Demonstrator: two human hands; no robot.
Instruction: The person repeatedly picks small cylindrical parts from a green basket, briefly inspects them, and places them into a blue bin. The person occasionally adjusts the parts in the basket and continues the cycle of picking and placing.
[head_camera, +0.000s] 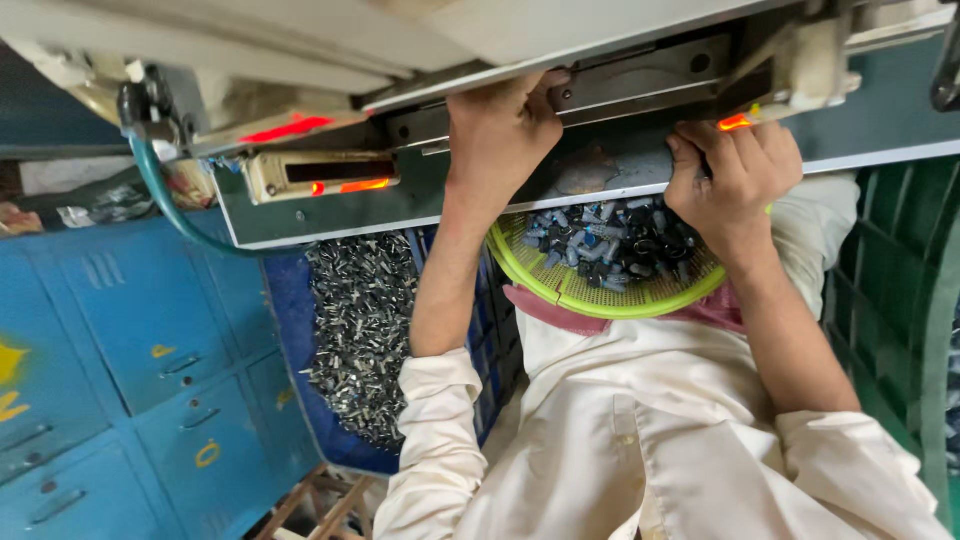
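My left hand (500, 125) reaches up to a grey machine (620, 70), its fingers hooked over the edge of a metal rail (640, 80) under the pale top panel. My right hand (735, 175) rests against the machine's dark table edge, fingers curled near a small glowing orange light (735, 122). What the curled fingers hold, if anything, is hidden. Just below both hands, on my lap, sits a round yellow-green mesh basket (580, 290) with several small dark and grey parts (615, 245). I wear a cream long-sleeved shirt (620, 430).
A blue crate (300, 400) heaped with small shiny metal pieces (365, 330) stands to the left of my left arm. Blue metal drawers (130, 370) fill the far left. A green hose (170, 215) hangs from the machine. A green plastic crate (900, 300) stands at right.
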